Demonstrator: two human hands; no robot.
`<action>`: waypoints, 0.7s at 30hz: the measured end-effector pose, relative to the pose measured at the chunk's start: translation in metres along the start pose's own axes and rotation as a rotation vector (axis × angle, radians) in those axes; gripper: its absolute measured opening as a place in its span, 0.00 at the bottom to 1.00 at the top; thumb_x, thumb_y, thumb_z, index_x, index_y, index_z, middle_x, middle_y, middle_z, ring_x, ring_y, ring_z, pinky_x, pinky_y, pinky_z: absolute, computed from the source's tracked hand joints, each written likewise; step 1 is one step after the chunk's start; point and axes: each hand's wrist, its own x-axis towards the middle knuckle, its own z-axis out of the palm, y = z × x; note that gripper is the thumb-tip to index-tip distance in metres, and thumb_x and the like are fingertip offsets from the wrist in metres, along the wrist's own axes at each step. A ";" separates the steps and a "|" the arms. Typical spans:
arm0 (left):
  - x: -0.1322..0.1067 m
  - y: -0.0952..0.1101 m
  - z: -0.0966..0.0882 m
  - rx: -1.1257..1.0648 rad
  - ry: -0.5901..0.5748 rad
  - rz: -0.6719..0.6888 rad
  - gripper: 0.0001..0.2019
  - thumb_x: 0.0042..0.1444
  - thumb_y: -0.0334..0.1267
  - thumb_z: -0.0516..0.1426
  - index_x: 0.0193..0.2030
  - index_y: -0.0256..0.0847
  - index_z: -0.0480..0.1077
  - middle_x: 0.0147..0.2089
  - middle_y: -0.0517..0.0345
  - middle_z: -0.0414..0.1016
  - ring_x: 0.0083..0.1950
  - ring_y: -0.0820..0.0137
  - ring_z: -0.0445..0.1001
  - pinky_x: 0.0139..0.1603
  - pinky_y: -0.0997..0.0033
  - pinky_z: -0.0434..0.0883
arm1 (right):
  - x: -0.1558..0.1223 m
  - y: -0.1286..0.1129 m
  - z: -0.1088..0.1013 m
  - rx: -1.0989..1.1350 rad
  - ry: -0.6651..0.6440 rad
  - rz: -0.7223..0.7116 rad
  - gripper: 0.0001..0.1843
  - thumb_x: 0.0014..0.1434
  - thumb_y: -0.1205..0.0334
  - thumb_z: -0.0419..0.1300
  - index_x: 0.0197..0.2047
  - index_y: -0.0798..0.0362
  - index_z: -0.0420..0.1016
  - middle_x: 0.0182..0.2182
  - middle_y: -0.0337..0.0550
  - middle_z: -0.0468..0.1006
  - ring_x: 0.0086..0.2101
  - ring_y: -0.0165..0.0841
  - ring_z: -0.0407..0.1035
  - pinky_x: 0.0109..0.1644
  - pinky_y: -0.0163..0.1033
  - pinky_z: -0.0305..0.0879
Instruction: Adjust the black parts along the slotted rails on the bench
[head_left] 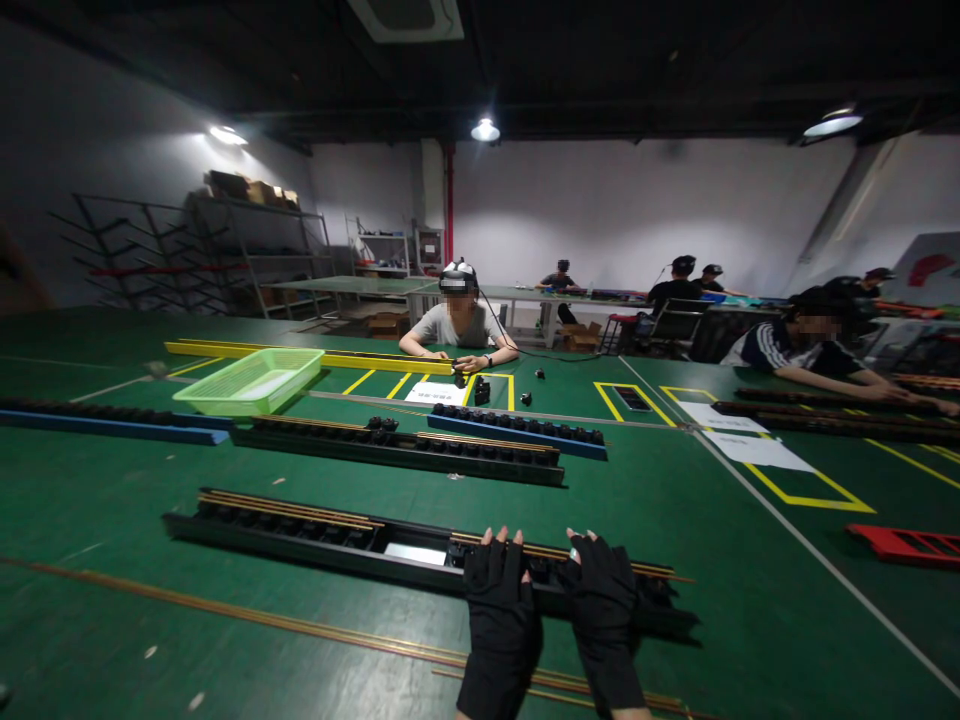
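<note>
A long black channel [315, 553] lies across the green table in front of me, with a row of black blocks inside it. Thin brass rods [292, 507] rest along the blocks at its left part, and more rods [544, 550] run under my fingers on the right part. My left hand [499, 590], in a black fingerless glove, lies over the channel with its fingers stretched onto the rods. Just to its right, my right hand [602, 590], gloved alike, rests flat on the same section. Between the two block rows, a pale gap [415, 553] shows. My palms hide part of the channel.
Long brass rods [247, 608] lie along the near side. Beyond are another black channel [397, 450], blue channels [517, 432], a green basket [251, 385] and a yellow channel [360, 360]. A person [459, 320] sits opposite; another [802, 340] works at right. A red frame [907, 545] lies right.
</note>
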 end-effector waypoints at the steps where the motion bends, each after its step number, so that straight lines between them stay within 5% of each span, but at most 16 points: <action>1: 0.000 0.001 0.000 -0.005 0.003 -0.009 0.22 0.61 0.35 0.51 0.61 0.42 0.70 0.60 0.50 0.74 0.65 0.55 0.64 0.63 0.51 0.58 | 0.001 0.000 -0.001 -0.001 0.001 -0.002 0.14 0.65 0.69 0.52 0.44 0.56 0.80 0.40 0.46 0.83 0.44 0.40 0.74 0.60 0.51 0.57; 21: -0.001 0.002 0.002 -0.002 -0.006 -0.033 0.21 0.61 0.34 0.52 0.60 0.43 0.72 0.59 0.49 0.75 0.66 0.56 0.64 0.65 0.50 0.58 | -0.002 0.001 0.000 -0.009 -0.002 -0.008 0.15 0.66 0.67 0.51 0.46 0.57 0.79 0.42 0.50 0.83 0.45 0.41 0.73 0.59 0.52 0.58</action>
